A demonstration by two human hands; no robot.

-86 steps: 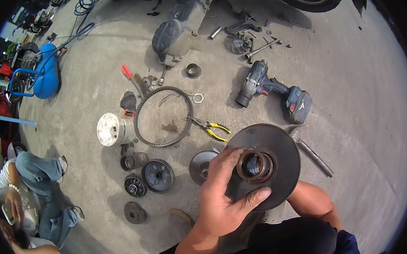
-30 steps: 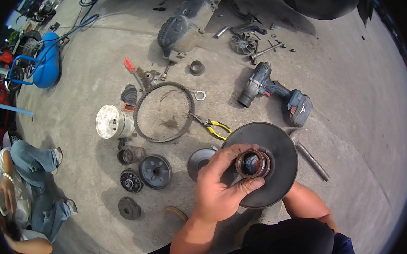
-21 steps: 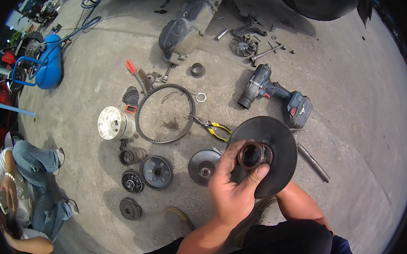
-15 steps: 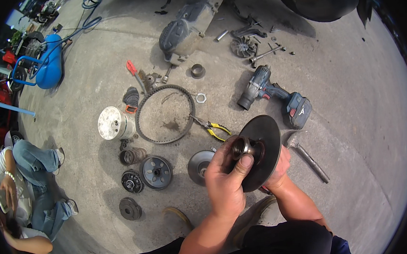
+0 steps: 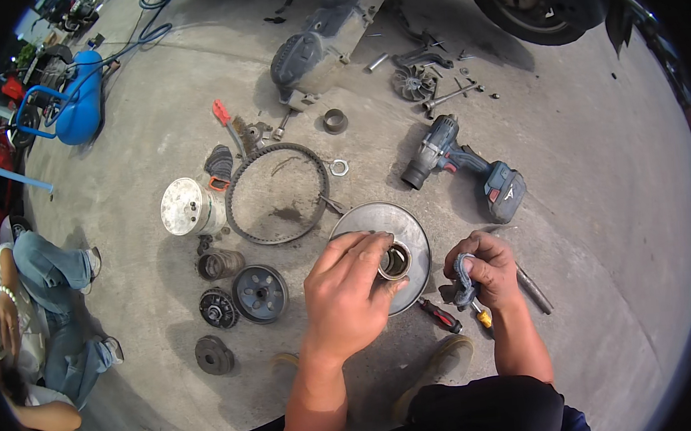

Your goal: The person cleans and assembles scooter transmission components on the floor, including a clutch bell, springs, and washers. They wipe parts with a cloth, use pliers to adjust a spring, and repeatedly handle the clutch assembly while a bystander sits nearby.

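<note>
My left hand (image 5: 342, 288) grips a round metal pulley disc (image 5: 413, 239) by the hollow hub at its centre. The disc's broad face is turned up, and the hub's open bore (image 5: 395, 262) shows between my fingers and thumb. To the right of the disc, apart from it, my right hand (image 5: 490, 271) is closed around a crumpled grey-blue rag (image 5: 466, 281). Beneath the hands on the ground lie a red and black screwdriver (image 5: 441, 315) and a tool with a yellow handle (image 5: 483, 316). The disc covers most of the pliers (image 5: 333, 205).
Left of my hands lie a drive belt (image 5: 228, 196), a white tub (image 5: 182, 207), a coil spring (image 5: 221, 264) and a clutch bell (image 5: 260, 293). An impact wrench (image 5: 458, 163) and a hammer (image 5: 533, 289) lie right. A person (image 5: 40, 317) sits at far left near a blue air compressor (image 5: 80, 106).
The pulley disc has turned from tilted on edge to face up and moved left. My right hand has come out from behind it to the right, showing the rag.
</note>
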